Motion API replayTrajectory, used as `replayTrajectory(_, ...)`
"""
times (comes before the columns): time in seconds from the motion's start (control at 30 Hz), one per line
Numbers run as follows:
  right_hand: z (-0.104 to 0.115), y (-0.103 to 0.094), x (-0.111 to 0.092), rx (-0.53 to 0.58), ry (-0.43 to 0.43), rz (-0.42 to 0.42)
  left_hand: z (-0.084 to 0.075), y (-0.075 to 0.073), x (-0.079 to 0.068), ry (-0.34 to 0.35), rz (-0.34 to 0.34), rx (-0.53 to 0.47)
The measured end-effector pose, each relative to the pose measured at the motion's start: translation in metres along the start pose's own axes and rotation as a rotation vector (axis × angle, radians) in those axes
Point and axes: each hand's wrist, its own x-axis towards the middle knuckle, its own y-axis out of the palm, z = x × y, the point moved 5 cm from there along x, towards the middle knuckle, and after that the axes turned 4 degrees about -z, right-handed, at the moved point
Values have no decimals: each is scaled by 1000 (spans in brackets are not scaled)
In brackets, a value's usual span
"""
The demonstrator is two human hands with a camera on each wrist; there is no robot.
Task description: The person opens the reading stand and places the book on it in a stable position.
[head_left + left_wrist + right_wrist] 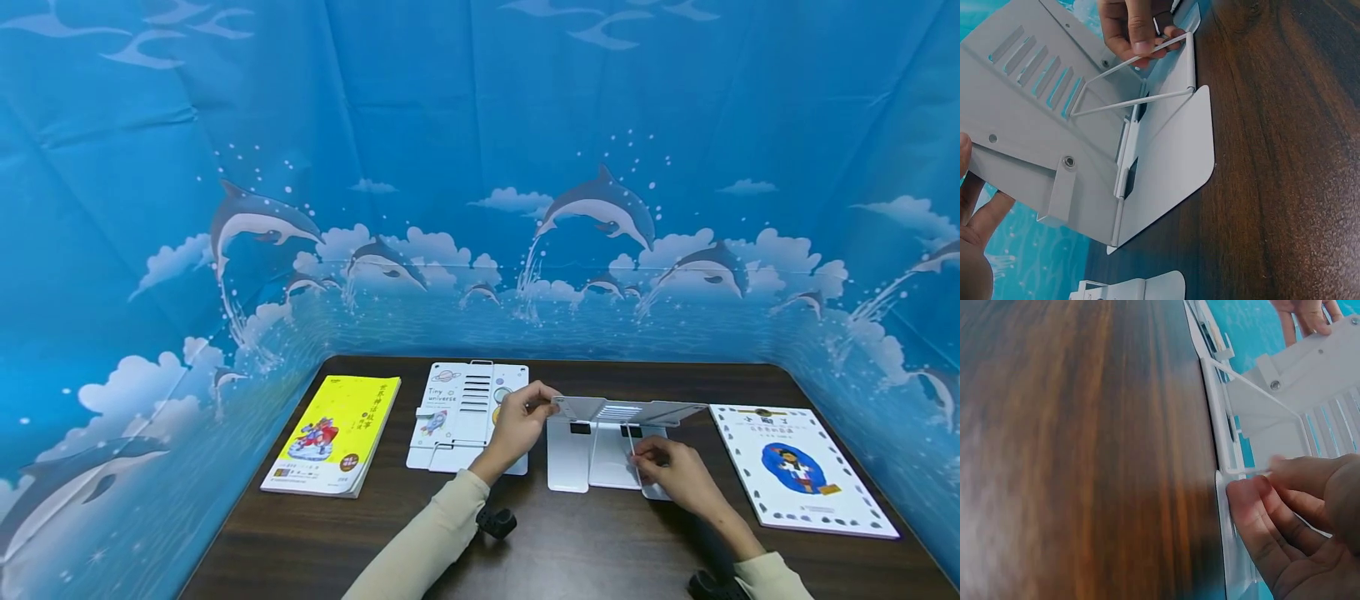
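A white metal book stand [567,462] lies in front of me with its slotted plate [1029,125] raised off the base. My left hand [517,425] holds that plate by its left edge, the thumb on one face and fingers on the other. My right hand [675,475] pinches one side of the wire support frame [1132,103] between thumb and fingers, close over the base. The frame's far bar lies by the lowest slot on the plate's back in the left wrist view, and its other end is at the base's edge.
To the left lies a second white book stand [442,396], folded flat with space drawings. Beyond it is a yellow book [337,417]. A white book [813,492] lies at the right. The dark wooden table [600,558] meets a blue dolphin-print curtain [465,167] behind.
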Motion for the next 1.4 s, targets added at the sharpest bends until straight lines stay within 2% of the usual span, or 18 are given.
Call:
replayTrajectory(0.17,-13,-20,-1,27,46,-95,1,0,-1,-34,26,-21)
replayTrajectory(0.27,-20,-36,-2,39,85,-193,3,-1,-2,-44,43,-25)
replayTrajectory(0.33,-21,-46,-3,45,81,-278,5,-1,-2,-42,51,-14)
replayTrajectory(0.4,-20,-53,-5,40,50,-360,9,-2,-2,-45,53,6)
replayTrajectory(0.5,-12,-60,-8,44,-58,-456,15,-3,-3,-57,49,42)
replayTrajectory(0.6,-6,-63,-8,63,-144,-518,21,-4,-4,-72,41,61)
replayTrajectory(0.73,-1,-64,-7,84,-183,-585,25,-5,-5,-80,28,56)
replayTrajectory(0.97,-2,-66,2,111,-180,-635,24,-5,-4,-68,16,65)
replayTrajectory(1.17,-5,-69,24,86,-168,-641,19,-3,-7,-38,22,70)
replayTrajectory(1.4,-4,-73,59,91,-161,-618,10,8,-12,68,40,71)
